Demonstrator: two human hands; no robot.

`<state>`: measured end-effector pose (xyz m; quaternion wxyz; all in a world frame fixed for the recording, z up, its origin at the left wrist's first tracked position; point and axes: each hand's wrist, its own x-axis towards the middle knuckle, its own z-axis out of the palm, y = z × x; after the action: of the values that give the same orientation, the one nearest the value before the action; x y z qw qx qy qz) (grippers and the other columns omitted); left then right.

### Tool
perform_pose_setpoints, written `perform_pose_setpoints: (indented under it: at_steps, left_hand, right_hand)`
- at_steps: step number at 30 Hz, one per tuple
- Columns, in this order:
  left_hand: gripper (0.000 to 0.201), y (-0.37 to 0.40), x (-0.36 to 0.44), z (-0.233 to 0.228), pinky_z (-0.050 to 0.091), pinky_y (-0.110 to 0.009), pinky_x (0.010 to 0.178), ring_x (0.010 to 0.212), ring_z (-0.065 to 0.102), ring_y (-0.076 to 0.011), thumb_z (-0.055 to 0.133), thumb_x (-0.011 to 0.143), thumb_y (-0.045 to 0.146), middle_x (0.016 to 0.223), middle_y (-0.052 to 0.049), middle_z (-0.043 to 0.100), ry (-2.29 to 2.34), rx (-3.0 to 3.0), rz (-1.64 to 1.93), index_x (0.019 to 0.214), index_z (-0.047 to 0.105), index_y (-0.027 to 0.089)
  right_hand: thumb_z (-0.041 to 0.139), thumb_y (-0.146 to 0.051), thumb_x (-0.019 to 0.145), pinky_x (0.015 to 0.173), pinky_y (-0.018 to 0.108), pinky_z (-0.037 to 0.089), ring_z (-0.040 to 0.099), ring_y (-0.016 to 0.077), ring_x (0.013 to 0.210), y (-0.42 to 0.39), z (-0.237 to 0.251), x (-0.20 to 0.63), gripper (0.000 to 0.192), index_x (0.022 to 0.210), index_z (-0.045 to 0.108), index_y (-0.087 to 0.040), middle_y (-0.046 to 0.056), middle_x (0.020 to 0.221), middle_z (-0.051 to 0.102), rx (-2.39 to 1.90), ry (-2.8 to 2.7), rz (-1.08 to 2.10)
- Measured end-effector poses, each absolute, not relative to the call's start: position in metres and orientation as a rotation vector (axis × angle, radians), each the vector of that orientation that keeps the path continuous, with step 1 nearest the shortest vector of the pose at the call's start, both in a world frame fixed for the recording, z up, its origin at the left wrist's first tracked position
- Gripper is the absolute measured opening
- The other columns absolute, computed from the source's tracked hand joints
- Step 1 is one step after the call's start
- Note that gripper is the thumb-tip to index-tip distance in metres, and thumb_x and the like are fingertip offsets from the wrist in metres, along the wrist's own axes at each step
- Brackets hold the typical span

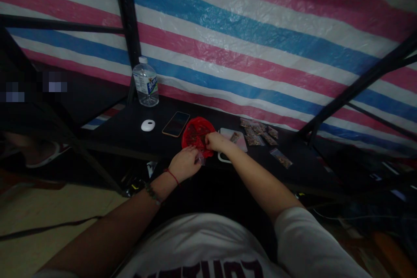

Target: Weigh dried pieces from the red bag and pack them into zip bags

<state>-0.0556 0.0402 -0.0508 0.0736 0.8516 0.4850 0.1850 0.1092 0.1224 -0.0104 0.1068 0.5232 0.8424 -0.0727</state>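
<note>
Red bag against both hands

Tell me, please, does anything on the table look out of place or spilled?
One packet lies apart from the packet pile, nearer the front edge of the table, so it looks slightly stray. I see no clear spill.

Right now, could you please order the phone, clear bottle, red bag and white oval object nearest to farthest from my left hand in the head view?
1. Red bag: at the left hand
2. Phone: left of bag
3. White oval object: left of phone
4. Clear bottle: back left
</note>
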Motion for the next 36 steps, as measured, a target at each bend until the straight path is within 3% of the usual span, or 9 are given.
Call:
perform_pose_setpoints:
  at_steps: [5, 9, 14, 18, 26, 31, 36]
  left_hand:
    - [0.017, 0.042, -0.057, -0.051, 0.042, -0.036, 0.101, 0.109, 0.060, -0.0249, 0.052, 0.078, 0.021, 0.106, -0.015, 0.067, 1.446, 2.557, 0.558, 0.087, 0.064, 0.015]
    - [0.021, 0.041, -0.058, -0.052, 0.041, -0.037, 0.103, 0.114, 0.057, -0.0256, 0.052, 0.078, 0.022, 0.118, -0.017, 0.063, 1.442, 2.548, 0.580, 0.093, 0.065, 0.013]
    - [0.022, 0.040, -0.054, -0.053, 0.037, -0.035, 0.108, 0.123, 0.051, -0.0225, 0.052, 0.080, 0.021, 0.129, -0.013, 0.058, 1.281, 2.558, 0.645, 0.097, 0.065, 0.016]
    - [0.021, 0.041, -0.048, -0.054, 0.033, -0.035, 0.110, 0.127, 0.047, -0.0221, 0.054, 0.079, 0.021, 0.134, -0.012, 0.054, 1.154, 2.608, 0.602, 0.097, 0.065, 0.017]
    - [0.027, 0.037, -0.046, -0.050, 0.044, -0.034, 0.096, 0.104, 0.058, -0.0218, 0.053, 0.078, 0.020, 0.107, -0.007, 0.065, 1.211, 2.598, 0.577, 0.104, 0.061, 0.019]
    - [0.043, 0.037, -0.046, -0.054, 0.041, -0.034, 0.098, 0.108, 0.055, -0.0231, 0.050, 0.082, 0.021, 0.118, -0.011, 0.061, 1.316, 2.573, 0.609, 0.124, 0.052, 0.015]
    - [0.040, 0.039, -0.046, -0.057, 0.040, -0.037, 0.098, 0.104, 0.056, -0.0252, 0.049, 0.082, 0.022, 0.112, -0.014, 0.060, 1.387, 2.608, 0.553, 0.120, 0.055, 0.013]
  right_hand:
    - [0.061, -0.016, 0.076, 0.069, 0.019, 0.042, 0.063, 0.0127, 0.079, 0.127, -0.003, 0.123, 0.018, 0.091, 0.071, -0.017, 0.004, 0.091, 0.072, 1.630, 2.662, -0.355]
    - [0.063, -0.019, 0.077, 0.070, 0.020, 0.043, 0.063, 0.0122, 0.078, 0.129, 0.012, 0.146, 0.013, 0.088, 0.070, -0.016, 0.003, 0.087, 0.071, 1.778, 2.819, -0.411]
    - [0.058, -0.017, 0.081, 0.073, 0.022, 0.046, 0.064, 0.0133, 0.083, 0.131, 0.027, 0.199, 0.023, 0.102, 0.066, -0.015, 0.005, 0.095, 0.070, 2.180, 2.852, -0.367]
    - [0.062, -0.022, 0.079, 0.071, 0.024, 0.046, 0.064, 0.0153, 0.077, 0.131, 0.024, 0.238, 0.021, 0.097, 0.068, -0.013, 0.007, 0.088, 0.071, 2.406, 2.683, -0.215]
    - [0.054, -0.021, 0.086, 0.086, 0.026, 0.043, 0.062, 0.0179, 0.093, 0.114, 0.021, 0.215, 0.024, 0.099, 0.072, -0.014, 0.009, 0.100, 0.070, 2.128, 2.708, 0.051]
    - [0.049, -0.019, 0.089, 0.092, 0.024, 0.041, 0.060, 0.0167, 0.102, 0.100, 0.016, 0.156, 0.028, 0.108, 0.070, -0.021, 0.006, 0.111, 0.068, 1.734, 2.804, -0.070]
    - [0.050, -0.015, 0.086, 0.090, 0.027, 0.042, 0.064, 0.0198, 0.096, 0.101, 0.003, 0.127, 0.028, 0.101, 0.073, -0.018, 0.010, 0.103, 0.072, 1.474, 2.670, -0.047]
